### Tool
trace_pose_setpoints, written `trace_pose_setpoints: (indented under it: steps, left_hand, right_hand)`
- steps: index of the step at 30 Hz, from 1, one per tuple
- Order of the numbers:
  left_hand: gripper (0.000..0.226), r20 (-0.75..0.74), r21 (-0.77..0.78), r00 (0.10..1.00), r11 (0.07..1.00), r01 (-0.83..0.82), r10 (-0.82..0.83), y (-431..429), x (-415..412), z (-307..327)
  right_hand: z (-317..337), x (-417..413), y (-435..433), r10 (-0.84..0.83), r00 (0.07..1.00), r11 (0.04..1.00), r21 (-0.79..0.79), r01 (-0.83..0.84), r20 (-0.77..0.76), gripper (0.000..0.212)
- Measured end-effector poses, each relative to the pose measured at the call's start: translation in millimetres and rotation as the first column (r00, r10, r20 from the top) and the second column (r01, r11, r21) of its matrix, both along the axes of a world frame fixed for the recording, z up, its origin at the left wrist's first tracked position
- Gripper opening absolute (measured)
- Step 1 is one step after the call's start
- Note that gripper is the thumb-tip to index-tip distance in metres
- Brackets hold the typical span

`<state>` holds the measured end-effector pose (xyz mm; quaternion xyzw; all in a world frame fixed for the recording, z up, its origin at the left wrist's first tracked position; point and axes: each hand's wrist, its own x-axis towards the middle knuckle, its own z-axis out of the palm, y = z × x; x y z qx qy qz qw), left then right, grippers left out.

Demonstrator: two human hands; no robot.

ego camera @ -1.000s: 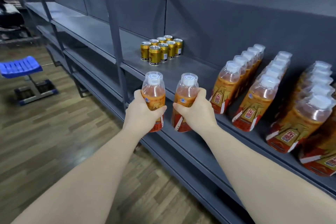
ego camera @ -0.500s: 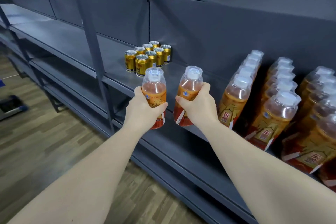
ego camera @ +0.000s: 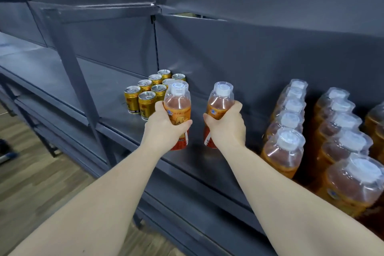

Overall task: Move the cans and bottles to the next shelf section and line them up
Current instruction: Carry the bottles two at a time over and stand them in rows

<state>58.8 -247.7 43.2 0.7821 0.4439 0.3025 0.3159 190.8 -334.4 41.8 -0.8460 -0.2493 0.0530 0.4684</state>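
My left hand [ego camera: 164,127] grips an orange drink bottle [ego camera: 177,102] with a white cap, held upright over the grey shelf [ego camera: 116,114]. My right hand [ego camera: 227,125] grips a second, matching bottle [ego camera: 220,102] beside it. Both bottles hang just above the shelf board, right of a cluster of several gold cans [ego camera: 149,91] that stands near the back panel. The left bottle partly hides the cans behind it. Rows of several more orange bottles [ego camera: 291,122] stand on the same shelf to the right.
A slanted grey upright post [ego camera: 76,81] divides the shelf from the section on the left [ego camera: 27,62], whose board is bare. Lower shelves run below. Wooden floor [ego camera: 27,183] lies at the lower left.
Both hands have carried their bottles forward and leftwards over the shelf, closer to the gold cans. The view has swung toward the shelf; the blue stool has left the picture.
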Motion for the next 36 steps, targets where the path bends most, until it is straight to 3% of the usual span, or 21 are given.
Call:
trace_pose_setpoints:
  steps: [10, 23, 32, 36]
  left_hand:
    - [0.076, 0.058, -0.015, 0.982, 0.983, 0.183, -0.182, 65.1, 63.1, -10.5]
    - [0.064, 0.072, -0.079, 0.880, 0.877, 0.474, -0.469, 117.0, 153.7, -30.2]
    - [0.076, 0.114, -0.097, 0.815, 0.810, 0.578, -0.568, 127.4, 201.1, -37.8]
    - [0.067, 0.109, -0.099, 0.793, 0.788, 0.608, -0.599, 129.0, 219.1, -38.2]
  right_hand:
    - [-16.3, 29.6, 45.8, -0.199, 0.979, 0.979, 0.032, 0.200, -0.031, 0.070]
    - [-22.2, 85.3, 59.8, -0.470, 0.882, 0.881, 0.033, 0.471, -0.040, 0.076]
    - [-21.3, 117.1, 68.4, -0.540, 0.842, 0.841, 0.028, 0.540, 0.004, 0.075]
    - [-21.6, 128.8, 71.9, -0.556, 0.831, 0.830, 0.050, 0.555, 0.006, 0.074]
